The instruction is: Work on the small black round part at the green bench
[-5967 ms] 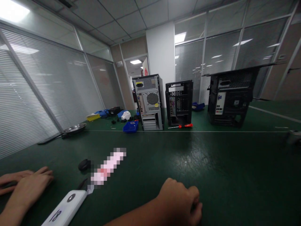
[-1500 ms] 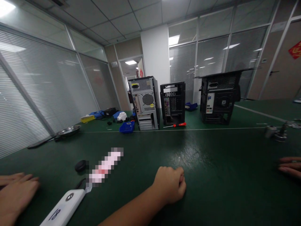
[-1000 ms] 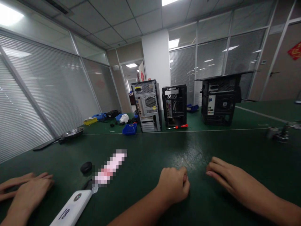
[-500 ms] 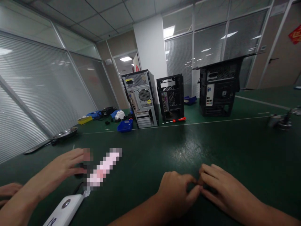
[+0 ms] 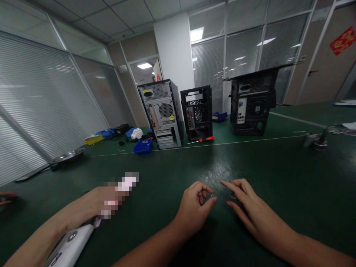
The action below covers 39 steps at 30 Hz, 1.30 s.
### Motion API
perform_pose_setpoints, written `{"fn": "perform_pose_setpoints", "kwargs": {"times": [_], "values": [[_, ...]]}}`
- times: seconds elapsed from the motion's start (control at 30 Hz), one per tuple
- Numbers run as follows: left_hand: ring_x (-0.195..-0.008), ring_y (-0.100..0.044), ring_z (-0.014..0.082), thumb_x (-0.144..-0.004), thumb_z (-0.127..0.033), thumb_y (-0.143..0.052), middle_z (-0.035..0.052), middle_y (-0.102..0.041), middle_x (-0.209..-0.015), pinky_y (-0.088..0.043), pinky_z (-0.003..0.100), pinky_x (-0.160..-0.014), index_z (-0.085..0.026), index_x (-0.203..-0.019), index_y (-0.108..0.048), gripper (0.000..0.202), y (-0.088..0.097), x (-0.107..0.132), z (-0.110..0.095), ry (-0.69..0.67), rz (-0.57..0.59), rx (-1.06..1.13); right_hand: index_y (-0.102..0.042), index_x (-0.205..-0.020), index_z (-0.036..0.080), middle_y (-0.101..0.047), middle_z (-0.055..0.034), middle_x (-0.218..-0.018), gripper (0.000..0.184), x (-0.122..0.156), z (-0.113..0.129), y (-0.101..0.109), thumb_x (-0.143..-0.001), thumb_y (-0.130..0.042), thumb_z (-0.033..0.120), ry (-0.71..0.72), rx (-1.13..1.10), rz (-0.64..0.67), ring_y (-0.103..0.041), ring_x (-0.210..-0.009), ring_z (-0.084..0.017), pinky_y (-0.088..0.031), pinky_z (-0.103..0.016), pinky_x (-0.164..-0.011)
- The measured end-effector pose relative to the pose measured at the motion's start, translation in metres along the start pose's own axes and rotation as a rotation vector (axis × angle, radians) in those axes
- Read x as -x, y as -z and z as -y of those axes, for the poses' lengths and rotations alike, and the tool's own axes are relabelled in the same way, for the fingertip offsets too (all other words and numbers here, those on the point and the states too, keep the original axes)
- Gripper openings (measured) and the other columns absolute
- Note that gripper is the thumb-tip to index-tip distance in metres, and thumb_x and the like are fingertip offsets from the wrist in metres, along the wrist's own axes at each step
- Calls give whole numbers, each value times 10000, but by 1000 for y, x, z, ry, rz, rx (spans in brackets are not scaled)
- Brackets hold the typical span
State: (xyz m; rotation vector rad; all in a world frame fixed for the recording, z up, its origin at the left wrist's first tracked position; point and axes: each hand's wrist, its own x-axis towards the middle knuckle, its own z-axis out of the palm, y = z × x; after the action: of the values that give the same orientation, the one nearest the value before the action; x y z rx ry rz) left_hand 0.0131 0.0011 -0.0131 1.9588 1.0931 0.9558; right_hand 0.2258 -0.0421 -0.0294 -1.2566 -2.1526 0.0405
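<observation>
My left hand (image 5: 196, 204) is closed in a pinch near the middle of the green table (image 5: 172, 174). A small shiny metal piece (image 5: 212, 195) shows between its thumb and fingertip, too small to name. My right hand (image 5: 247, 207) faces it across a gap, index finger and thumb spread apart. Inside that spread is a small round metal part (image 5: 233, 195), partly covered by the fingers; whether it is held or lies on the table I cannot tell.
Another person's hand (image 5: 107, 200) covers part of a blurred-out bright object, beside a white device (image 5: 73, 244). A further hand (image 5: 8, 196) shows far left. Behind stand computer cases (image 5: 167, 111), a red screwdriver (image 5: 205, 139), a blue bin (image 5: 143, 146) and metal parts (image 5: 319, 142).
My hands were touching and have drawn apart, showing small metal parts. The other person's hand has come down over the blurred object. The whole view has shifted slightly.
</observation>
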Motion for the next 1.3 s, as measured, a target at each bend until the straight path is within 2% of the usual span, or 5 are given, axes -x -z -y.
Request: {"fn": "perform_pose_setpoints", "kwargs": {"times": [0.13,0.37,0.6,1.07,1.3], "values": [[-630,-458,107,-796,-206,-692,-5,-533,-794,-373,213,-588,-152,-899,-627,132,0,-1,2,5,-19,59,-282,-1530,235,-413,-81,-1253,540,-1,-6,1,-1041,-409,423,6,-55,-2,-499,-1079,-78,-509,-162,-926],[-624,-445,110,-781,-240,-745,-30,-507,-717,-350,218,-581,-154,-846,-600,181,-1,0,3,6,-4,97,-559,-1255,178,-474,-56,-1205,317,-1,-7,3,-1015,-499,377,-7,-171,15,-485,-1125,-84,-485,-174,-973],[-620,-448,113,-783,-251,-768,-25,-538,-697,-341,227,-584,-149,-808,-643,164,1,2,0,-22,26,111,-529,-1337,219,-450,-35,-1218,346,-4,-1,9,-992,-534,242,143,-159,-24,-465,-1135,-49,-466,-116,-954],[-664,-504,120,-702,-239,-865,-16,-596,-708,-362,231,-616,-151,-716,-666,218,-2,3,6,-217,20,85,-429,-1374,256,-439,-7,-1197,388,-5,-1,9,-1003,-533,212,260,-175,11,-450,-1114,-21,-454,-117,-924],[-658,-537,135,-688,-268,-877,-10,-608,-655,-367,237,-612,-154,-680,-684,224,-2,6,6,-194,16,58,-366,-1434,259,-425,-20,-1247,420,-4,7,14,-1030,-479,252,291,-159,73,-440,-1147,-33,-451,-130,-959]]}}
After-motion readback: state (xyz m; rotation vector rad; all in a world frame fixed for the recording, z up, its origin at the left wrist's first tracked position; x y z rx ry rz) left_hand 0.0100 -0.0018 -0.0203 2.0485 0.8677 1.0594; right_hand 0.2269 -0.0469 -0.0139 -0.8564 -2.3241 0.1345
